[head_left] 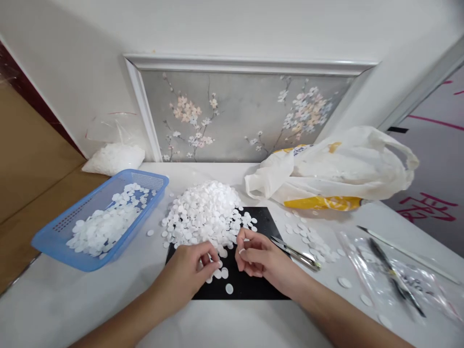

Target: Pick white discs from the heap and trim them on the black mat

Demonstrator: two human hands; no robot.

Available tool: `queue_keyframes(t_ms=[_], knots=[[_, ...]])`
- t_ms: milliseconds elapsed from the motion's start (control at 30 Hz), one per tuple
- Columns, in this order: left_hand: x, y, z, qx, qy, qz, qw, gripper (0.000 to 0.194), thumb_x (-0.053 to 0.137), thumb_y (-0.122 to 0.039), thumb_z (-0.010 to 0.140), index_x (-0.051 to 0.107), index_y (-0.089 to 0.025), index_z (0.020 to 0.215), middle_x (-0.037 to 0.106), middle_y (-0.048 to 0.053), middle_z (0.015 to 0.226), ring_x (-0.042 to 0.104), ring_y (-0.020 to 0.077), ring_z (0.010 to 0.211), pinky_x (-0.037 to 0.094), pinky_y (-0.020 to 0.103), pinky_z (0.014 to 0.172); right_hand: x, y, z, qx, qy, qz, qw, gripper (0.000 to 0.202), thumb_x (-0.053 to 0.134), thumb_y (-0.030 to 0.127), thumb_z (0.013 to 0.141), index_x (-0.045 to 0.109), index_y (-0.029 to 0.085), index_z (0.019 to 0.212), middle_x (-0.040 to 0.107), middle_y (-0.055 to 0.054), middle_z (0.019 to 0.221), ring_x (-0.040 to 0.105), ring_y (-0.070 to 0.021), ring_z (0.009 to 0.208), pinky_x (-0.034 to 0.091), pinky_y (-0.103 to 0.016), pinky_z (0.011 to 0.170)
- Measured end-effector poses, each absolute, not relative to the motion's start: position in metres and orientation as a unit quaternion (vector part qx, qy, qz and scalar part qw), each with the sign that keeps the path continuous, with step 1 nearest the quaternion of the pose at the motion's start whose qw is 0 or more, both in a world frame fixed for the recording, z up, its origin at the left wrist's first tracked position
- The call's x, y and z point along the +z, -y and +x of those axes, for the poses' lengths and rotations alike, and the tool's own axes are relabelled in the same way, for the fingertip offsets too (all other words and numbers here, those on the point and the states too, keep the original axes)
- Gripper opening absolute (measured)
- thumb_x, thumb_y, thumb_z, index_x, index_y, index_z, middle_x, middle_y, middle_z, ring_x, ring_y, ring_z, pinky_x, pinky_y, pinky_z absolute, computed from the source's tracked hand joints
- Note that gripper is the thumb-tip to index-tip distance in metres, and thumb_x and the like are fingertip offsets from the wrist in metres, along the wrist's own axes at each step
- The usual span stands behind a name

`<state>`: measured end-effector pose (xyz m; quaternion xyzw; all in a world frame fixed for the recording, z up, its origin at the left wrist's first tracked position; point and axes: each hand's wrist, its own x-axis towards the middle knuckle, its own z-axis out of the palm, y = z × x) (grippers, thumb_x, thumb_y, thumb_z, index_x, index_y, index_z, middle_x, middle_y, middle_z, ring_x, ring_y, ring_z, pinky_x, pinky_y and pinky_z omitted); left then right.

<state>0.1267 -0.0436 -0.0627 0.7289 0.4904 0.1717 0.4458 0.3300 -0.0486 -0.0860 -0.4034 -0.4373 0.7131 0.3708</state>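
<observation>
My left hand (194, 270) is closed in a pinch at the near side of a heap of white round discs (203, 208), with a small white disc (219, 264) at its fingertips. Opposite it, my right hand (259, 256) pinches another white disc (242, 251) between thumb and finger, seen edge-on. Both hands are above a black mat (253, 290), which the heap partly covers. A few loose discs (224, 273) lie on the mat between the hands. Right beside my right hand rests a pair of metal tweezers (300, 253).
A blue plastic basket (81, 261) with discs stands left. Behind it sits a clear bag of white pieces (116, 157). A white and yellow plastic bag (337, 174) lies back right. Scattered discs (315, 241), clear zip bags (391, 270) and a dark pointed tool (395, 275) lie right.
</observation>
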Motion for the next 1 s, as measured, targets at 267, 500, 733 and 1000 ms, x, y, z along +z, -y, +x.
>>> queue_keyframes(t_ms=[267,500,733,1000], knots=[[-0.062,0.037,0.121,0.220,-0.476,0.600,0.604,0.011,0.047,-0.023,0.083,0.057,-0.019,0.080,0.054,-0.007,0.051,0.018,0.0073,0.043,0.014,0.023,0.043,-0.088,0.059,0.319,0.521,0.627,-0.512,0.271,0.008,0.059,0.018,0.072,0.065,0.018,0.077,0.053,0.002,0.066,0.043,-0.0104,0.056,0.030,-0.024,0.052],[-0.064,0.036,0.122,0.242,-0.456,0.634,0.576,0.011,0.053,-0.028,0.085,0.055,-0.019,0.079,0.068,0.001,0.076,0.054,0.0112,0.062,0.035,0.022,0.059,-0.089,0.066,0.308,0.432,0.695,-0.514,0.257,0.015,0.061,0.004,0.071,0.062,0.019,0.069,0.058,0.001,0.075,0.051,-0.0119,0.066,0.036,-0.022,0.059],[-0.066,0.035,0.121,0.208,-0.491,0.605,0.591,0.018,0.056,-0.031,0.083,0.060,-0.019,0.096,0.072,0.003,0.078,0.043,0.0093,0.052,0.028,0.022,0.053,-0.091,0.054,0.326,0.573,0.573,-0.497,0.310,0.006,0.055,0.022,0.078,0.049,0.020,0.078,0.056,0.005,0.063,0.048,-0.0096,0.052,0.030,-0.021,0.046],[-0.059,0.036,0.122,0.227,-0.487,0.595,0.597,0.039,0.042,-0.046,0.088,0.045,-0.019,0.060,0.043,-0.006,0.056,0.034,0.0090,0.049,0.026,0.023,0.050,-0.089,0.055,0.320,0.465,0.643,-0.553,0.254,0.006,0.063,0.023,0.075,0.060,0.020,0.071,0.056,0.004,0.061,0.048,-0.0112,0.054,0.034,-0.023,0.051]])
